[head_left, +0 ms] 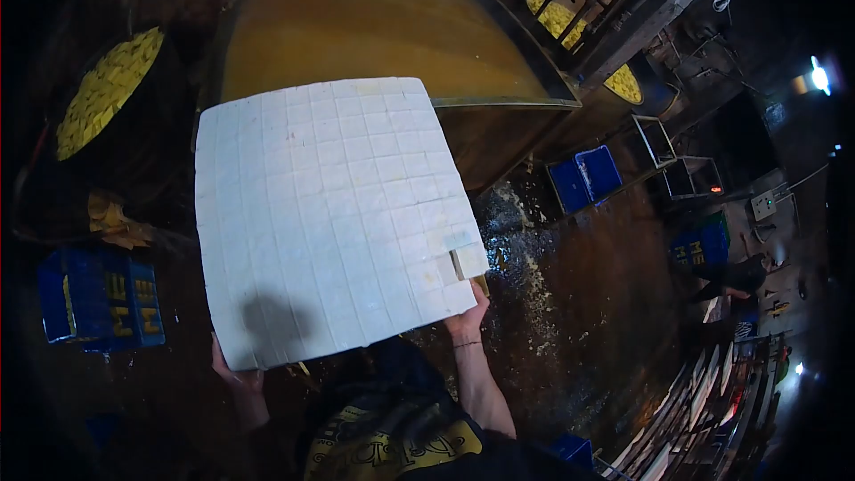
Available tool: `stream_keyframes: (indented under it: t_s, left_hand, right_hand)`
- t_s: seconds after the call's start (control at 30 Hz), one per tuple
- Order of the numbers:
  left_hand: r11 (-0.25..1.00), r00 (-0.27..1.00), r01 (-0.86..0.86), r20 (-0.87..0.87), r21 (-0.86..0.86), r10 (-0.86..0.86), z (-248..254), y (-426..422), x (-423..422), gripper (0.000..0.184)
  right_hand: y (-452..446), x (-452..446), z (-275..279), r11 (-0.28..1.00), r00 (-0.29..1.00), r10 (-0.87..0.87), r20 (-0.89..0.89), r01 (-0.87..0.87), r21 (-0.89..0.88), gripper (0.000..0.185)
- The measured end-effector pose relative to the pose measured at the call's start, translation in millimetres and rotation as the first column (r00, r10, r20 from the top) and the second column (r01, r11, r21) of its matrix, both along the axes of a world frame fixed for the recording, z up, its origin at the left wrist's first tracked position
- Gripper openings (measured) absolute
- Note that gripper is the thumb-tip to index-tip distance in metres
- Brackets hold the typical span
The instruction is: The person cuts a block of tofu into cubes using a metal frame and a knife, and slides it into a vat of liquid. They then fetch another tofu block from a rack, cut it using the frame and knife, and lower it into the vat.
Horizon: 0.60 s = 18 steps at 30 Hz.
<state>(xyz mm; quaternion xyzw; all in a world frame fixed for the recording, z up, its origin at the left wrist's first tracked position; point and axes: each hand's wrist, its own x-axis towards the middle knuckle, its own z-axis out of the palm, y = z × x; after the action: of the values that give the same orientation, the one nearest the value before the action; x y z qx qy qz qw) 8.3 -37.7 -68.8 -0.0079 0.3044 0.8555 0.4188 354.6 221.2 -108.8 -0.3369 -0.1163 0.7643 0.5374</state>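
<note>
A large white slab of what looks like tofu [321, 205], cut into a grid of squares, spans the middle of the head view. One loose tofu block [470, 262] sits raised near its right edge. My left hand [237, 376] grips the slab's near left corner, fingers partly hidden beneath. At the near right corner my right hand [468, 319] holds on, its fingers under the edge, where a bit of a brownish board shows. Whether the board spans the whole underside is hidden. Beyond the slab lies a wide vat [512, 103] of brown-orange liquid, partly covered by the slab.
Tubs of yellow pieces stand at the left [111, 93] and upper right [623, 83]. Blue crates sit at the left [111, 298] and right [584, 180]. The floor [570, 303] is dark and wet. Another person [737, 278] bends at the far right.
</note>
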Motion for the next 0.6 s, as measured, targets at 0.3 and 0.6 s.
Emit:
stream_keyframes:
  t_s: [0.3, 0.6]
  left_hand:
    - [0.995, 0.998, 0.034, -0.057, 0.091, -0.029, 37, 52, -39, 0.050]
    - [0.978, 0.995, -0.010, 0.095, 0.209, -0.010, 49, 221, -115, 0.040]
  right_hand:
    - [56, -24, 45, 0.993, 0.986, 0.061, -0.154, -0.044, 0.114, 0.039]
    - [228, -96, 61, 0.974, 0.983, 0.071, -0.168, -0.031, 0.226, 0.035]
